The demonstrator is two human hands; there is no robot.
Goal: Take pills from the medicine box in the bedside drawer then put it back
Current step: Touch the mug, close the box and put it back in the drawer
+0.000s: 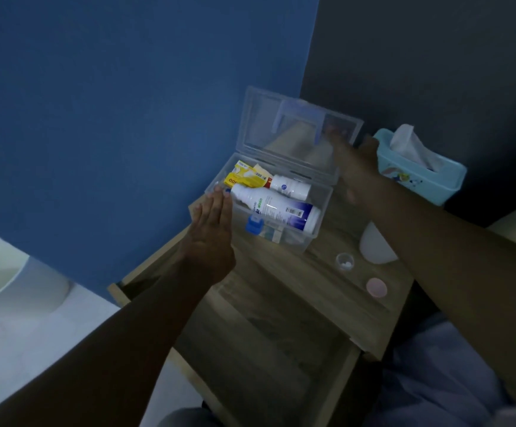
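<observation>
Head view: left hand (pixel 212 229) flat, open, against clear medicine box (pixel 321 211) side; right hand (pixel 353 161) blurred at raised lid (pixel 269 124), grip unclear.

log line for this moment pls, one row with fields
stage: closing box | left hand: flat against box end | right hand: on raised lid | pills: in small cup on nightstand | drawer: open

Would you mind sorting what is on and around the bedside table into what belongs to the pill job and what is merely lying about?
Belongs to the job:
medicine box, lid up
small clear cup with white pills
pink cap
open drawer
left hand at the box's end
right hand by the lid

Just lying about:
tissue box
white rounded object
</observation>
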